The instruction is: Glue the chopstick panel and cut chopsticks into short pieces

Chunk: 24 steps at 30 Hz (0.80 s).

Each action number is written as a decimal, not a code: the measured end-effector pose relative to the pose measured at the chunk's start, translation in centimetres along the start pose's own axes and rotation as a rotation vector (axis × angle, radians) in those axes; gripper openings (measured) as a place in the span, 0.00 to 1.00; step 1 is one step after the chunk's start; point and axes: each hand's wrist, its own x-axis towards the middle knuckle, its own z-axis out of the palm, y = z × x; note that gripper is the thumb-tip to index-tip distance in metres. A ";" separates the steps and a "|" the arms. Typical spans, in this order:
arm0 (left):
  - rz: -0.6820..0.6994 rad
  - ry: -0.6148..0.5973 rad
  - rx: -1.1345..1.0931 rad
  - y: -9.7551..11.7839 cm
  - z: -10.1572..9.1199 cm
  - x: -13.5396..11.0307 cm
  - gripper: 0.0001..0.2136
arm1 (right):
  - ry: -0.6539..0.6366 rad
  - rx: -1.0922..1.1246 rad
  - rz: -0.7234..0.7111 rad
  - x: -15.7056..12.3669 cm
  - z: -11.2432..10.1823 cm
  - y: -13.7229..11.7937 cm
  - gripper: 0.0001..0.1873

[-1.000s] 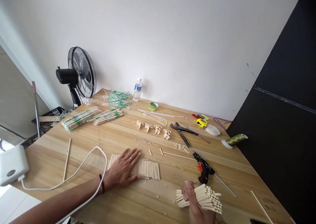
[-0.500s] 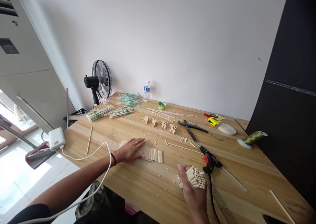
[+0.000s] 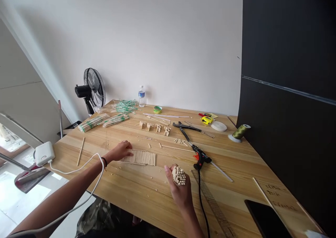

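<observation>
My left hand (image 3: 121, 150) lies flat with fingers stretched on the left end of a mat of short wooden sticks (image 3: 141, 157) laid side by side on the wooden table (image 3: 147, 189). My right hand (image 3: 180, 190) is closed round a bundle of short sticks (image 3: 179, 175), held upright so their round ends face the camera. A black glue gun (image 3: 201, 158) with an orange trigger lies just to the right of that hand, its cord running toward me.
Behind lie small stick assemblies (image 3: 154, 126), black pliers (image 3: 185, 129), a tape measure (image 3: 207, 120), white tape (image 3: 218, 126), a thread spool (image 3: 239, 132), wrapped stick bundles (image 3: 103, 120), a bottle (image 3: 141, 96) and a fan (image 3: 93, 88). A ruler (image 3: 212, 203) and phone (image 3: 265, 218) lie near right. A white charger (image 3: 44, 153) sits left.
My right hand has turned the stick bundle from lying sideways to standing on end. The camera has pulled back and swung right. My left hand stays on the mat.
</observation>
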 end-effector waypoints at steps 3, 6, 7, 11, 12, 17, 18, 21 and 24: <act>-0.042 -0.057 -0.065 -0.3 -0.5 0.5 0.14 | -0.014 0.024 0.005 0.0 0.0 -0.1 0.24; -0.069 -0.096 -0.120 -0.6 -1.3 0.7 0.13 | -0.033 0.026 0.005 0.2 -0.2 -0.2 0.24; -0.074 -0.103 -0.136 -0.6 -1.6 0.8 0.13 | -0.042 0.022 0.005 0.2 -0.3 -0.3 0.24; -0.081 -0.110 -0.189 -0.3 -2.9 1.1 0.13 | -0.051 0.006 0.002 0.4 -0.6 -0.7 0.24; -0.082 -0.107 -0.201 -0.2 -3.2 1.2 0.13 | -0.050 0.007 0.002 0.5 -0.6 -0.8 0.24; -0.075 -0.075 -0.242 0.7 -4.4 1.1 0.13 | -0.057 0.028 0.036 0.5 -0.8 -0.8 0.23; -0.069 -0.072 -0.245 0.8 -4.5 1.0 0.12 | -0.060 0.033 0.048 0.6 -0.8 -0.7 0.23; -0.042 -0.067 -0.251 0.6 -4.7 0.8 0.12 | -0.062 0.033 0.091 0.8 -0.5 -0.2 0.23; -0.011 -0.074 -0.270 -0.1 -4.2 0.6 0.12 | 0.010 -0.015 0.131 1.2 0.1 0.2 0.23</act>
